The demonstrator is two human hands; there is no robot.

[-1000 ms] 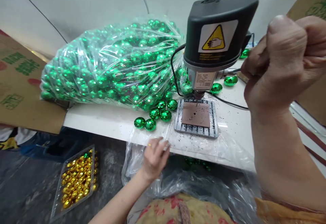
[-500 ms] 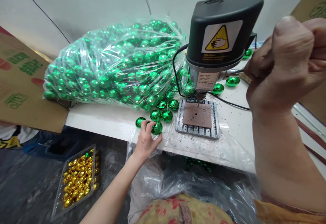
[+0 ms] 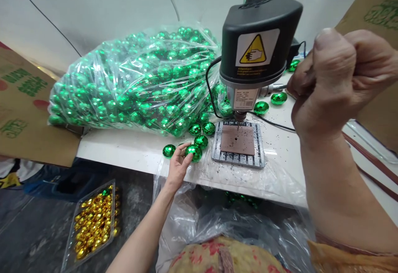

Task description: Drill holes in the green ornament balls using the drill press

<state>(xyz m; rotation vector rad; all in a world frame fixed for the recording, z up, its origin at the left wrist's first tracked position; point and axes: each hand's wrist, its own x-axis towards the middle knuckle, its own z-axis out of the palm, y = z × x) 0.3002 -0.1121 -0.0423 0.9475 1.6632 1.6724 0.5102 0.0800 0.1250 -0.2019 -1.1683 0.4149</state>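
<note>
Between the thumb and fingers of my left hand (image 3: 178, 168) is a shiny green faceted ball (image 3: 194, 153), just above the front of the table. Loose green balls (image 3: 201, 141) lie close behind it, and one more (image 3: 168, 150) sits to its left. My right hand (image 3: 332, 74) is raised in a fist around the feed handle (image 3: 277, 87) of a small black drill press (image 3: 258, 41); its grip end is hidden by the fingers. Under the drill bit, a brown square pad (image 3: 238, 145) with a dark hole lies on the slotted metal base (image 3: 217, 157). Nothing rests on the pad except dark shavings.
A big clear bag of green balls (image 3: 133, 82) fills the table's back left. More balls (image 3: 261, 107) lie behind the drill. A black cable (image 3: 273, 123) crosses the table. A clear box of gold balls (image 3: 93, 223) stands low at left; cardboard (image 3: 34, 107) flanks the table.
My left hand has closed on the green ball and shifted it slightly right and up, its fingers turning. My right hand stays on the handle. The whole view has moved a little.
</note>
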